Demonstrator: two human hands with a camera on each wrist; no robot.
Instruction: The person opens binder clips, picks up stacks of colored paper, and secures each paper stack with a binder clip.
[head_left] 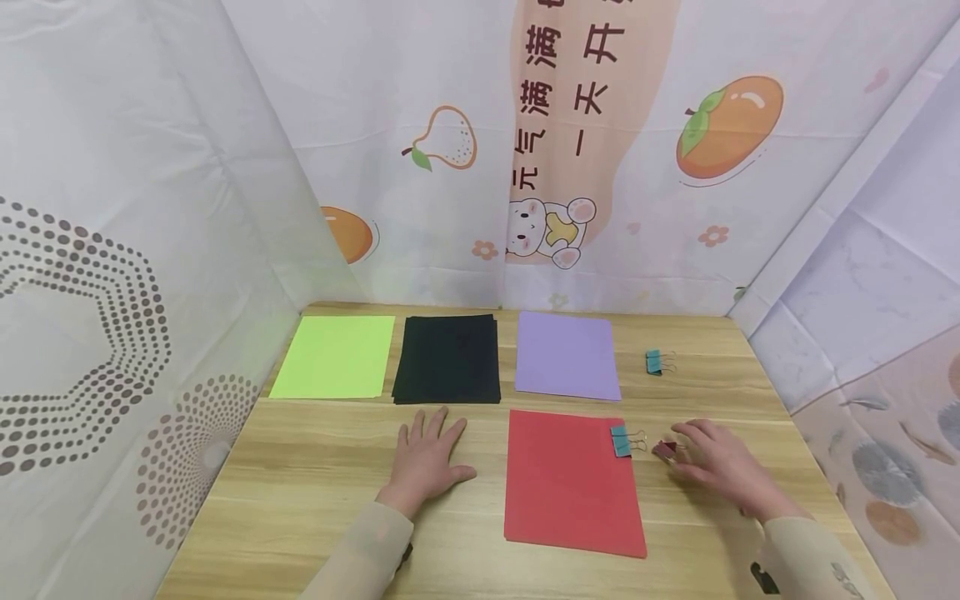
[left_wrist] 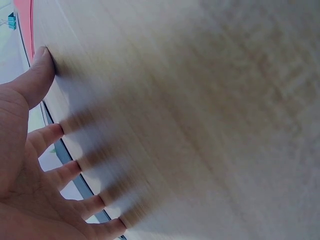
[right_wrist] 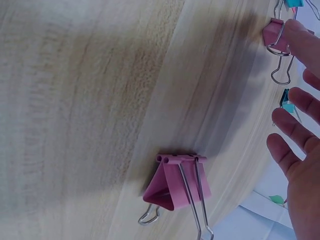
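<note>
Four colours of paper on desk (head_left: pixel 300 492). Left to right: lime sheets (head_left: pixel 332 357); left grip (head_left: pixel 426 467), fingers spread apart, tips on the wood; black sheets (head_left: pixel 447 358); purple sheets (head_left: pixel 567 357); red sheets (head_left: pixel 570 483), teal clip (head_left: pixel 621 442) on their right edge; pink clip (head_left: pixel 665 450) just left of right grip (head_left: pixel 720 458), at its thumb, fingers apart, contact unclear; second pink clip (right_wrist: pixel 177 185) near right wrist.
</note>
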